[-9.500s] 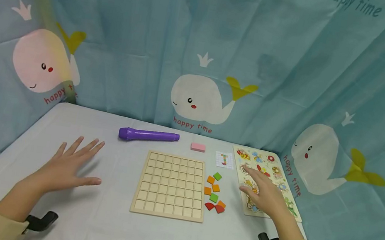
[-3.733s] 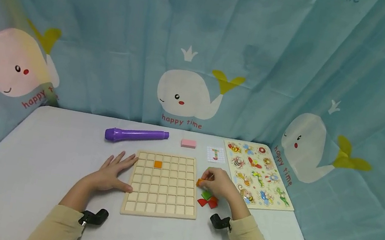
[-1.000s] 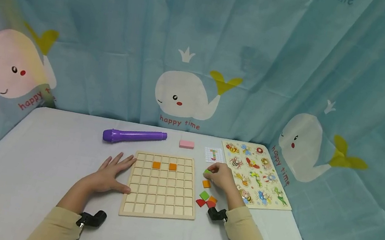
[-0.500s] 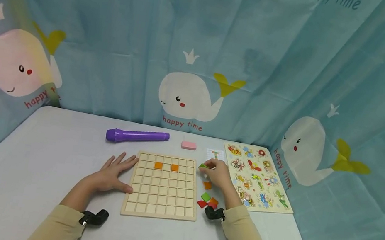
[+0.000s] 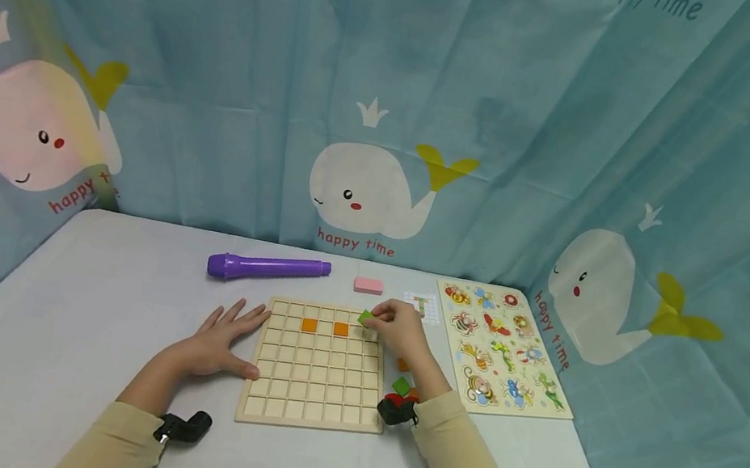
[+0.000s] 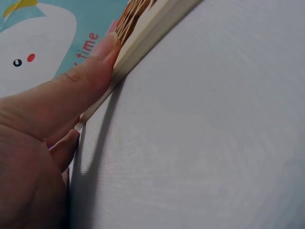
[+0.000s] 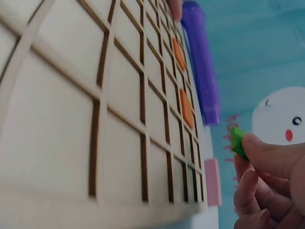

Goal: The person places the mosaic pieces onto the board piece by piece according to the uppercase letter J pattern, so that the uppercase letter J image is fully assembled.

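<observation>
My right hand [image 5: 403,333] pinches a small green tile [image 5: 366,318] between thumb and finger, above the upper right part of a wooden grid board [image 5: 299,390]. In the right wrist view, the green tile [image 7: 238,142] is held tilted, apart from the board. Two orange tiles, one on the left [image 5: 309,325] and one on the right [image 5: 341,329], lie in cells of the second row with a bare cell between them. My left hand [image 5: 210,343] rests at the board's left edge, fingers spread; in the left wrist view its thumb [image 6: 95,67] touches that edge.
Right of the board lie an orange tile [image 5: 403,364], a green tile [image 5: 401,386] and red pieces [image 5: 395,399], partly hidden by the right wrist camera. Behind are a purple microphone-shaped stick [image 5: 270,268], a pink block [image 5: 368,286], a pattern card [image 5: 433,309] and an insect picture board [image 5: 503,353].
Since the earliest frame, two orange tiles have come onto the board, and the left hand has come to its edge. Over the last second, the right hand has carried the green tile leftward over the board.
</observation>
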A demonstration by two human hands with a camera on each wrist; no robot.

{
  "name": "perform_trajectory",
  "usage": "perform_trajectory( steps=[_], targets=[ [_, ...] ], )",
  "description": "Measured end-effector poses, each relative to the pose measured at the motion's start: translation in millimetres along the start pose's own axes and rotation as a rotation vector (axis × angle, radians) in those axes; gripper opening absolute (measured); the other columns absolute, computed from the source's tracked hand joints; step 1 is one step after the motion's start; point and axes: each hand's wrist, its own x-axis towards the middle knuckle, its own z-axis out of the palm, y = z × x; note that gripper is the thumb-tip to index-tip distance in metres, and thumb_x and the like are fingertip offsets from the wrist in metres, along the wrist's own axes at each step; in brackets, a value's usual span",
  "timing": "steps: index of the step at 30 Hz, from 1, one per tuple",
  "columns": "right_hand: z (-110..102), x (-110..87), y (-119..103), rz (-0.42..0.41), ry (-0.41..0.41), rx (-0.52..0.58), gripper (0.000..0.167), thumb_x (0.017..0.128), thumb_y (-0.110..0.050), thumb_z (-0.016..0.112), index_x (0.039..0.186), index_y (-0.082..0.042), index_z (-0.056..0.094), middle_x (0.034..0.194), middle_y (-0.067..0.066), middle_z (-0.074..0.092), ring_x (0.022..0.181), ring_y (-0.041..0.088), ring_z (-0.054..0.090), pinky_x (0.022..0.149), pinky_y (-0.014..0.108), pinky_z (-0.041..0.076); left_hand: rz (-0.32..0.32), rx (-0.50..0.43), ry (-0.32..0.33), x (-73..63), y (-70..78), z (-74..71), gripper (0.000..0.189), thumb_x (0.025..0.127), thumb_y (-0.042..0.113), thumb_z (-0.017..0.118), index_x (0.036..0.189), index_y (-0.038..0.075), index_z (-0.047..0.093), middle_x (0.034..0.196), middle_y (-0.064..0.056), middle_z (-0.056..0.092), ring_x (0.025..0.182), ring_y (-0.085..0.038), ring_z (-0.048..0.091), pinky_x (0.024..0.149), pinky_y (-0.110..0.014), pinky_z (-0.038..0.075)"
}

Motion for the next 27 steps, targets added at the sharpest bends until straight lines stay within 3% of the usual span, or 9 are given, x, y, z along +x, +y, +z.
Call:
perform_trajectory(
  steps=[13,27],
  targets=[
    [33.2,11.9,-7.7,-0.107,-0.052,-0.046,0.009,0.095,-0.024,0.072,0.097,-0.016,0.075,0.089,-0.002,0.073,0.076,0.011,0.064,0.065,0.029,0.056,-0.009,0.004,-0.01,0.9,-0.1,0.5,0.116,0.069,0.054,0.086,0.16,0.01,0.028,0.168,-0.016,0.018,0.154,-0.047,-0.005,0.122,-0.064,-0.012],
    [55.7,20.6,-21.9,-0.102,-0.121,-0.104,0.007,0.095,-0.024,0.072,0.093,-0.018,0.075,0.085,-0.007,0.071,0.075,0.009,0.061,0.071,0.027,0.053,-0.011,0.001,-0.009,1.1,-1.0,0.4,0.116,0.069,0.054,0.086,0.16,0.01,0.028,0.168,-0.015,0.018,0.155,-0.046,-0.006,0.122,-0.063,-0.013]
  ],
)
